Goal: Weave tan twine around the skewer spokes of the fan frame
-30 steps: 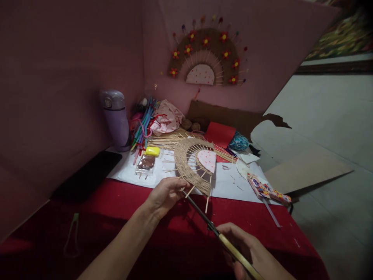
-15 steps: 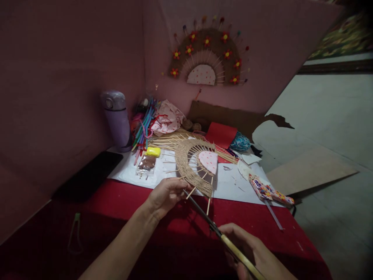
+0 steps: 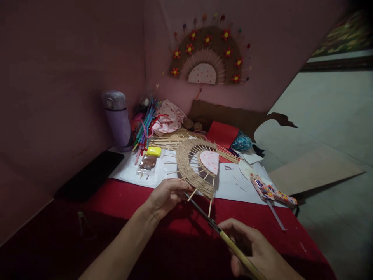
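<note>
My left hand (image 3: 171, 194) pinches the lower edge of a twine-wrapped half-ring (image 3: 189, 171) held above the table. Thin wooden sticks run through the ring and poke out past its outer edge. At its centre sits a small half-circle of pink dotted cloth (image 3: 209, 161). My right hand (image 3: 250, 243) is closed around the yellow handle of long dark-bladed scissors (image 3: 204, 213). Their tips lie close to the left fingers and the lowest stick ends; whether they touch a stick I cannot tell.
White paper (image 3: 230, 190) covers part of the red table (image 3: 131, 202). Beyond the ring lie loose sticks (image 3: 166, 138), yellow clay (image 3: 154, 151) and blue yarn (image 3: 242, 140). A purple bottle (image 3: 118, 124) and black phone-like slab (image 3: 90, 175) stand left; a flowered glue gun (image 3: 271, 190) lies right.
The view has shifted slightly. The scissors and the twine ring stay in nearly the same place, and both hands keep their hold.
</note>
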Action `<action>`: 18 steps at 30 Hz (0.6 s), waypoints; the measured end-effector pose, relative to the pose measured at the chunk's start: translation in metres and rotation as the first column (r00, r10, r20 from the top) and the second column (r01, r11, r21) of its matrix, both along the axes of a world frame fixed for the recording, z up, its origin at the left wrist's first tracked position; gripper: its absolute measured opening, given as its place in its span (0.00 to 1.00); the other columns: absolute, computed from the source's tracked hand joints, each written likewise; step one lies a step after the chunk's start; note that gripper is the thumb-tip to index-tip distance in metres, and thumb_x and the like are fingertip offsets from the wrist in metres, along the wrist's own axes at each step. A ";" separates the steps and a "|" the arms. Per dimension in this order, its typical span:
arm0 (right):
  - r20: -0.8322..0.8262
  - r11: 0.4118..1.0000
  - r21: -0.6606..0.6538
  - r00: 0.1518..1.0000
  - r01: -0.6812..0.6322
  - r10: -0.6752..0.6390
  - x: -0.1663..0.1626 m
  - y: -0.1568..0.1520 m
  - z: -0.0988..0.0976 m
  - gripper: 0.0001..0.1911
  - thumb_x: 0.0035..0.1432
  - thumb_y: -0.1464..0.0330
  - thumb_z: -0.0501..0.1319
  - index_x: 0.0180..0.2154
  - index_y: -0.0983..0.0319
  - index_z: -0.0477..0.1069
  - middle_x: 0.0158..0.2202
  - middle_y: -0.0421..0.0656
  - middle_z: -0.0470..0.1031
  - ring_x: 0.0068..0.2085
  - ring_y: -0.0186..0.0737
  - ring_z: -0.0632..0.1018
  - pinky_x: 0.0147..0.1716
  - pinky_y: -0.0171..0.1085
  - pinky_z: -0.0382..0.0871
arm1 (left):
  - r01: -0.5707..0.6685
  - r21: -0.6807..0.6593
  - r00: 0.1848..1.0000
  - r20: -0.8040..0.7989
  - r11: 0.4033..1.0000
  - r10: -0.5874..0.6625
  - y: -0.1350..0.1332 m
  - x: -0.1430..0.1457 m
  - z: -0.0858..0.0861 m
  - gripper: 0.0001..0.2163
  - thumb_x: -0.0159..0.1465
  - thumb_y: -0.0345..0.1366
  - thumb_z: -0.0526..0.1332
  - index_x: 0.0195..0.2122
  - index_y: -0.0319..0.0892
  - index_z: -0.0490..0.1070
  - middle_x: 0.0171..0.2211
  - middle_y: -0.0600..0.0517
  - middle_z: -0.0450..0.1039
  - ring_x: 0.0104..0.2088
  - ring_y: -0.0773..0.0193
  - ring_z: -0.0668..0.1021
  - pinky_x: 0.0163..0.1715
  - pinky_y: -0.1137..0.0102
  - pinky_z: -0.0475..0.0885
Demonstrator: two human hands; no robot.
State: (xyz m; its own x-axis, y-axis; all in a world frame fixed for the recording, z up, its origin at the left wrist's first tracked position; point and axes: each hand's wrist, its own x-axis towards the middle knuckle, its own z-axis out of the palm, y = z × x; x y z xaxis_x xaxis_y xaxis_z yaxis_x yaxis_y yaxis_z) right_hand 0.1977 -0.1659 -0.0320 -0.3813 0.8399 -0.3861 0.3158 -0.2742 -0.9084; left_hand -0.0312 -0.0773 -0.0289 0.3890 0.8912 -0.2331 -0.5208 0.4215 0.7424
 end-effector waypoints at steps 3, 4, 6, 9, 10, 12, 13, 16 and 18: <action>0.050 1.000 0.022 0.999 -0.008 0.007 0.000 0.000 0.006 0.20 0.43 0.58 0.65 0.36 0.60 0.65 0.20 0.33 0.64 0.19 0.26 0.64 0.19 0.27 0.53 | -0.012 -0.004 1.000 0.019 1.000 0.012 0.000 0.001 -0.001 0.03 0.47 0.26 0.64 0.24 0.33 0.76 0.26 0.47 0.75 0.30 0.64 0.74 0.36 0.69 0.67; 0.057 0.999 0.030 0.998 -0.020 0.018 -0.001 0.000 0.008 0.19 0.43 0.58 0.65 0.36 0.60 0.65 0.20 0.33 0.65 0.19 0.26 0.64 0.19 0.27 0.53 | -0.017 -0.004 1.000 0.024 1.000 0.017 0.000 0.001 -0.001 0.03 0.47 0.26 0.64 0.23 0.32 0.76 0.26 0.47 0.75 0.30 0.64 0.75 0.36 0.69 0.67; 0.063 0.998 0.046 0.997 -0.042 0.039 -0.002 -0.001 0.013 0.18 0.45 0.59 0.64 0.36 0.61 0.65 0.20 0.34 0.67 0.20 0.27 0.66 0.19 0.28 0.54 | -0.028 -0.007 0.999 0.030 1.000 0.029 -0.001 0.002 0.000 0.02 0.46 0.25 0.64 0.22 0.32 0.76 0.26 0.47 0.74 0.31 0.64 0.75 0.37 0.69 0.68; 0.071 0.995 0.047 0.994 -0.088 0.085 -0.002 -0.001 0.018 0.16 0.48 0.61 0.63 0.37 0.62 0.64 0.22 0.36 0.70 0.22 0.28 0.68 0.21 0.28 0.56 | -0.035 -0.006 0.999 0.022 0.999 0.036 -0.002 0.002 0.001 0.02 0.46 0.25 0.63 0.21 0.32 0.75 0.25 0.47 0.74 0.29 0.64 0.74 0.37 0.69 0.68; 0.069 0.994 0.048 0.993 -0.097 0.094 -0.002 -0.001 0.019 0.15 0.48 0.62 0.63 0.37 0.62 0.64 0.22 0.36 0.71 0.22 0.28 0.68 0.22 0.28 0.56 | -0.033 -0.002 0.999 0.017 0.999 0.033 -0.002 0.002 0.001 0.02 0.46 0.25 0.63 0.21 0.32 0.75 0.24 0.47 0.74 0.28 0.65 0.74 0.36 0.69 0.67; 0.063 0.994 0.052 0.994 -0.096 0.093 -0.002 -0.002 0.018 0.15 0.49 0.63 0.63 0.37 0.62 0.64 0.22 0.35 0.71 0.22 0.28 0.68 0.22 0.28 0.56 | -0.030 0.007 1.000 0.006 1.000 0.030 -0.002 0.002 0.001 0.02 0.47 0.25 0.63 0.21 0.32 0.75 0.23 0.47 0.73 0.27 0.67 0.73 0.35 0.71 0.67; 0.059 0.994 0.057 0.995 -0.089 0.085 -0.002 -0.002 0.018 0.15 0.49 0.63 0.63 0.37 0.61 0.64 0.22 0.35 0.71 0.22 0.27 0.68 0.22 0.28 0.56 | -0.029 0.011 1.000 0.001 1.000 0.029 -0.002 0.002 0.001 0.02 0.47 0.25 0.63 0.21 0.32 0.75 0.23 0.48 0.72 0.26 0.67 0.73 0.34 0.71 0.67; 0.063 0.996 0.052 0.995 -0.076 0.073 -0.004 -0.002 0.020 0.13 0.49 0.65 0.62 0.37 0.61 0.63 0.22 0.35 0.72 0.21 0.27 0.68 0.21 0.28 0.55 | -0.029 0.011 1.000 -0.010 1.000 0.029 -0.002 0.002 0.001 0.02 0.47 0.25 0.63 0.21 0.32 0.75 0.22 0.48 0.72 0.26 0.67 0.72 0.34 0.71 0.67; 0.097 0.994 0.055 0.991 -0.095 0.089 -0.006 -0.003 0.024 0.11 0.50 0.68 0.61 0.36 0.61 0.63 0.20 0.34 0.72 0.21 0.27 0.67 0.21 0.28 0.54 | -0.031 0.010 0.999 -0.010 0.999 0.031 -0.001 0.002 0.001 0.02 0.47 0.24 0.63 0.21 0.32 0.75 0.23 0.47 0.72 0.27 0.67 0.73 0.35 0.71 0.67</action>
State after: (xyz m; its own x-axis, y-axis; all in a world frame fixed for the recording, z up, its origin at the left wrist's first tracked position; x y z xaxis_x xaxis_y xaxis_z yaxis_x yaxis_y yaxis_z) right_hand 0.1918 -0.1684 -0.0083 -0.4223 0.8257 -0.3741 0.4220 -0.1861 -0.8873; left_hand -0.0291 -0.0785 -0.0280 0.3589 0.9050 -0.2283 -0.5255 0.3981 0.7519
